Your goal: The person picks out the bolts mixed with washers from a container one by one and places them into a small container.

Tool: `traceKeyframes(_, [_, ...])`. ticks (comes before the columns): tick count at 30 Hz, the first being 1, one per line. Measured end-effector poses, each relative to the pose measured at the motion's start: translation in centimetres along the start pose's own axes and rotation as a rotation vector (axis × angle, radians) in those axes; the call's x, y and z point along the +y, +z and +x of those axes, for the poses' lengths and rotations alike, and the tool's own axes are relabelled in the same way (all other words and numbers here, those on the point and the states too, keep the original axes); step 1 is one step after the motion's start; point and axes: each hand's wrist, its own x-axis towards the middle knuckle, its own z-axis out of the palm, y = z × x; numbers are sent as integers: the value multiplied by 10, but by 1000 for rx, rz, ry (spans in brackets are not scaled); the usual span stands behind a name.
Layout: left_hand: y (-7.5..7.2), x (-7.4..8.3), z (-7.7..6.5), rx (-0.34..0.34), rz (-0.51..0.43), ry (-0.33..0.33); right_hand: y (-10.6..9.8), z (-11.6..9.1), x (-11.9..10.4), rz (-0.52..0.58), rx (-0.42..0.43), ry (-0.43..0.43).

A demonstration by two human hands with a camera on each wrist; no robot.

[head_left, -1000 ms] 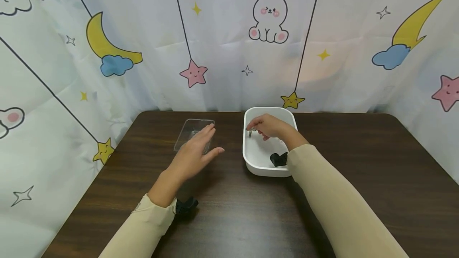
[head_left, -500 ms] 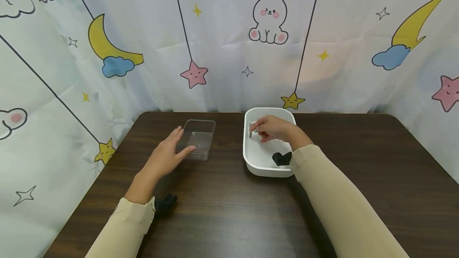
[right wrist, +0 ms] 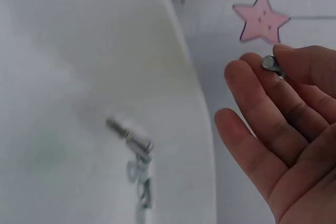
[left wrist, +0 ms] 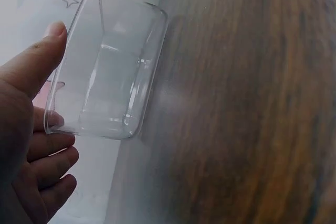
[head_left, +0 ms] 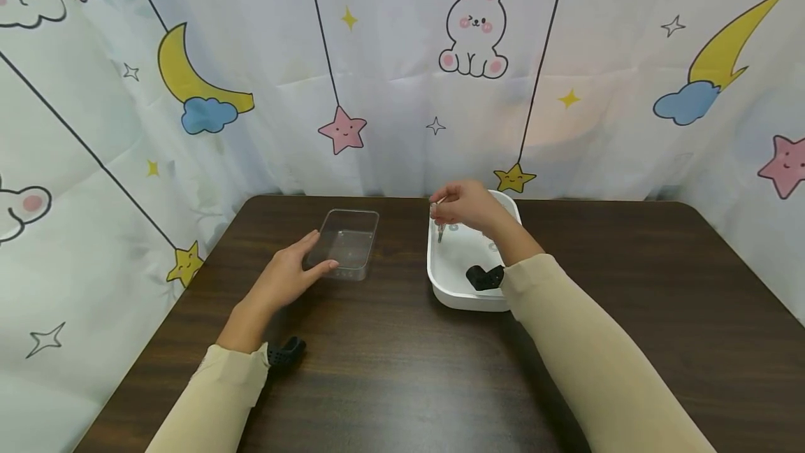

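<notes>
right hand (head_left: 470, 212) pinching metal piece (right wrist: 269, 63) above far-left corner of white tray (head_left: 454, 272), presumably because it's tiny | left hand (head_left: 286, 275) relaxed at left side of clear box (head_left: 353, 250), perhaps steadying | box near far edge of desk (head_left: 402, 369)

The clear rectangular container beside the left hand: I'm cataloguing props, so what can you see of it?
The clear rectangular container looks like colourless plastic, with rounded corners, a thin rim and see-through walls catching bright highlights. It is open-topped, and nothing shows inside. It stands upright on the dark brown wood-grain table, left of the white rounded rectangular tray. The bare left hand is spread around its near left corner; whether thumb or fingers actually touch it, I cannot tell.
</notes>
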Motion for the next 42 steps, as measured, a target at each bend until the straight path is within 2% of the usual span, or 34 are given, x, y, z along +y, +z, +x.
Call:
traceKeyframes(7, [2, -3, 1, 41, 6, -21, 27, -7, -35, -114, 60, -168])
traceKeyframes(16, [2, -6, 3, 63, -29, -40, 81, -4, -60, -338, 51, -359])
traceKeyframes(21, [4, -7, 3, 80, -19, -27, 110, 0, -56, -443, 0, -382])
traceKeyframes(27, [5, -9, 3, 100, -38, -23, 132, 2, -49, -546, -42, -419])
traceKeyframes(34, [5, -12, 2, 123, -33, -14, 147, 4, -40, -664, -70, -471])
traceKeyframes(42, [6, -9, 3, 126, -36, 3, 150, 3, -35, -753, -54, -512])
